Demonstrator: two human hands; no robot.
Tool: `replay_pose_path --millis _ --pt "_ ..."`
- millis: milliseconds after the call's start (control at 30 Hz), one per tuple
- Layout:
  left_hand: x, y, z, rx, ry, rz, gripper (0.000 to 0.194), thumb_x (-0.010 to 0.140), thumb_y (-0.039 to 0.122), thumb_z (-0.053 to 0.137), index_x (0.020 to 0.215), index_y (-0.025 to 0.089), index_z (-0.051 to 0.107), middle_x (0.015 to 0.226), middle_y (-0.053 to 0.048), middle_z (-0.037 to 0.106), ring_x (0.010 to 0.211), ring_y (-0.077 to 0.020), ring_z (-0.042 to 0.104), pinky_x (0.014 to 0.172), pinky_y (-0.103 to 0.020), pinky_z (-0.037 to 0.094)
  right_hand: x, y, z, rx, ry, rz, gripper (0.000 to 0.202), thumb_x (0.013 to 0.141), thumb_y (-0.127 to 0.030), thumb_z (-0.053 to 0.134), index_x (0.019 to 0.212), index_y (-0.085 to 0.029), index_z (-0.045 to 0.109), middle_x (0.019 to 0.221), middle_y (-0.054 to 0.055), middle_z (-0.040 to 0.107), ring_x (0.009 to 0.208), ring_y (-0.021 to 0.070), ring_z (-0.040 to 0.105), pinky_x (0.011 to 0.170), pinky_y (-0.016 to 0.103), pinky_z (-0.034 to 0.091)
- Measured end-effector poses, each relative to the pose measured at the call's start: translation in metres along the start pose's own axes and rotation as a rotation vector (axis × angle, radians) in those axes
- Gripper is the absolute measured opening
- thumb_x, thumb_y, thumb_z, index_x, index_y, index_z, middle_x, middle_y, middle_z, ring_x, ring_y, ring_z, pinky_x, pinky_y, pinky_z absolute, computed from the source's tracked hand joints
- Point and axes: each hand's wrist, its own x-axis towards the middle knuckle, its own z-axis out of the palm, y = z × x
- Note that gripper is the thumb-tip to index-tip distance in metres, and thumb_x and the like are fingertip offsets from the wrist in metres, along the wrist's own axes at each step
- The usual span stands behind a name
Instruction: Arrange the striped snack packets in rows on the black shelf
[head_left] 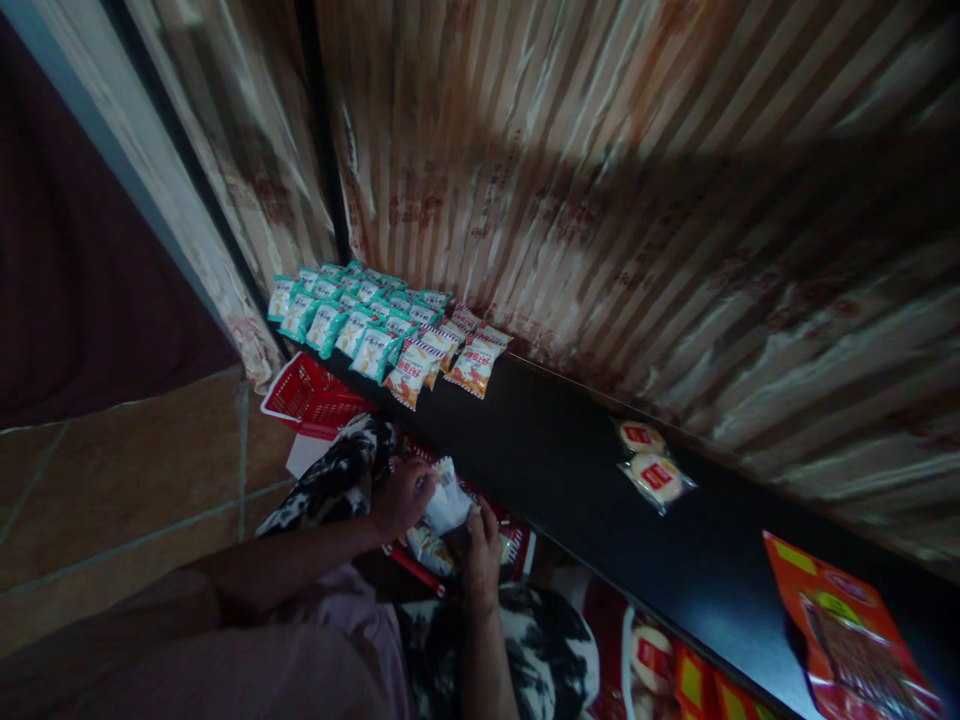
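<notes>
White packet: between both hands, above the lower red basket, probably for steadiness.
Left hand: fingers curled closed on one side.
Right hand: fingertips nearly closed on the opposite side.
Black shelf: green packets beside orange ones, seemingly grouped by kind; its edge overhangs floor goods.

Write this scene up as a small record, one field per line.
Left hand: on one side of a white packet, hand
Right hand: on the packet's other side, hand
Surface: long black shelf
Shelf, left end: rows of teal packets, then orange-and-white packets
Shelf, further right: two round items with red labels, then a large orange-red pack
Beside shelf: red basket
Backdrop: wrinkled, striped covering
Packet print: unreadable
</notes>
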Motion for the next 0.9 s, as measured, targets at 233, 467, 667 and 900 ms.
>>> replay_pose_path --millis 233,467,667,900 --pt "0.004 -0.003 -0.002 -0.177 0.035 -0.395 0.024 0.077 0.018 0.045 0.079 0.016 0.069 0.084 -0.002 0.07 0.085 -0.0162 0.063 0.079 -0.025 0.046 -0.015 -0.022 0.004 0.348 -0.086 0.317 0.063 0.064 -0.053 0.067 0.116 -0.021 0.05 0.078 -0.002 0.065 0.061 0.0122 0.06 0.051 0.022 0.045" --pt "0.003 -0.003 -0.006 -0.222 0.017 -0.417 0.021 0.078 0.019 0.048 0.086 0.015 0.067 0.085 -0.001 0.069 0.083 -0.0145 0.062 0.077 -0.024 0.046 -0.019 -0.03 0.003 0.374 -0.203 0.327 0.046 0.062 -0.054 0.069 0.091 -0.022 0.056 0.077 0.001 0.068 0.064 0.0173 0.063 0.048 0.025 0.044" --pt "0.007 -0.007 -0.004 -0.37 0.05 -0.463 0.036 0.073 0.015 0.056 0.11 0.015 0.057 0.09 -0.002 0.067 0.082 -0.0132 0.061 0.074 -0.023 0.047 -0.017 -0.029 0.005 0.485 -0.157 0.336 0.044 0.059 -0.047 0.073 0.092 -0.023 0.057 0.081 0.0 0.07 0.074 0.0189 0.066 0.066 0.032 0.051" --pt "0.005 0.003 -0.009 -0.699 -0.119 -0.619 0.03 0.07 0.037 0.069 0.086 0.013 0.065 0.077 -0.004 0.068 0.077 -0.0179 0.063 0.066 -0.024 0.047 -0.015 -0.027 0.0 0.571 -0.129 0.395 0.041 0.058 -0.044 0.077 0.09 -0.024 0.06 0.083 -0.003 0.07 0.071 0.0148 0.064 0.07 0.029 0.05"
